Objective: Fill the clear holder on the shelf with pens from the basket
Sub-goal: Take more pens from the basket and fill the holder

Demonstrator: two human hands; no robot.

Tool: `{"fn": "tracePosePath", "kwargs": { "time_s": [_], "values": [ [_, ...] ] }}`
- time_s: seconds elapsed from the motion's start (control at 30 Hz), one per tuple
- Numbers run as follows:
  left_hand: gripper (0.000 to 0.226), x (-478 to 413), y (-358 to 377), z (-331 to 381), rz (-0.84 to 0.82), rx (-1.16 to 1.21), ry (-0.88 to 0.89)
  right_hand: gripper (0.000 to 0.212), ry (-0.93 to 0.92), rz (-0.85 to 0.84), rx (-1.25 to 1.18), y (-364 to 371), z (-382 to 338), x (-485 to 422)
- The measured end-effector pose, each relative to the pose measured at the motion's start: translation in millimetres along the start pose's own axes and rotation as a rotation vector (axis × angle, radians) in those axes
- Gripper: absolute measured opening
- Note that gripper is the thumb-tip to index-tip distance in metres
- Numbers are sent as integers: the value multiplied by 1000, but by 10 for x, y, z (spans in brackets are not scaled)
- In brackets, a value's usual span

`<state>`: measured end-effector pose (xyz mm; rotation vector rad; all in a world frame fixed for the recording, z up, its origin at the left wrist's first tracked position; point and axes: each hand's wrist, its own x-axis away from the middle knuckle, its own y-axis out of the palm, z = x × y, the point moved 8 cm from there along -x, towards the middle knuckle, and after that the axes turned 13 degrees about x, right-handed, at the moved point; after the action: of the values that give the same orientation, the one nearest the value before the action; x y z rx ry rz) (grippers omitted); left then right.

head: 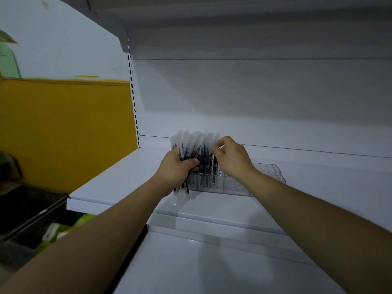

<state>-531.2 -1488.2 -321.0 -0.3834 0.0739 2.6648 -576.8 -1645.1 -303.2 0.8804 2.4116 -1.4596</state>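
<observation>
Your left hand (175,169): fingers (192,162) clamped round bundle of pens (184,145), caps up. Your right hand (232,161): thumb and fingers pinch cap end of single pen (215,141) at bundle's right edge; detail blurred. Just beyond hands, clear holder (250,184) lies on white shelf (118,179); standing pens (203,175) upright in its left end. Dark basket (29,211) near left, below shelf.
</observation>
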Motion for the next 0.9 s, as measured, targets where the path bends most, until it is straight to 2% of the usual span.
{"fn": "tracePosePath", "kwargs": {
  "time_s": [0.13, 0.3, 0.43, 0.63, 0.7, 0.8, 0.9],
  "values": [
    [18, 19, 56, 27, -18, 12, 13, 20, -73, 179, -107, -270, -140, 101],
    [17, 46, 209, 117, -83, 25, 59, 16, -119, 13, -168, -211, -251, 159],
    [16, 66, 241, 97, -90, 7, 47, 7, -16, 21, -302, -219, -132, 152],
    [16, 52, 128, 28, -5, -14, 21, 13, 102, 159, -546, -456, 6, 121],
    [19, 61, 119, 19, -11, -6, 18, 13, 90, 184, -535, -513, 27, 121],
    [22, 59, 114, 2, -18, -42, 26, 12, 43, 189, -394, -504, 45, 120],
    [18, 54, 119, -17, -22, -87, 28, 4, -6, 173, -301, -458, 19, 141]
  ]
}}
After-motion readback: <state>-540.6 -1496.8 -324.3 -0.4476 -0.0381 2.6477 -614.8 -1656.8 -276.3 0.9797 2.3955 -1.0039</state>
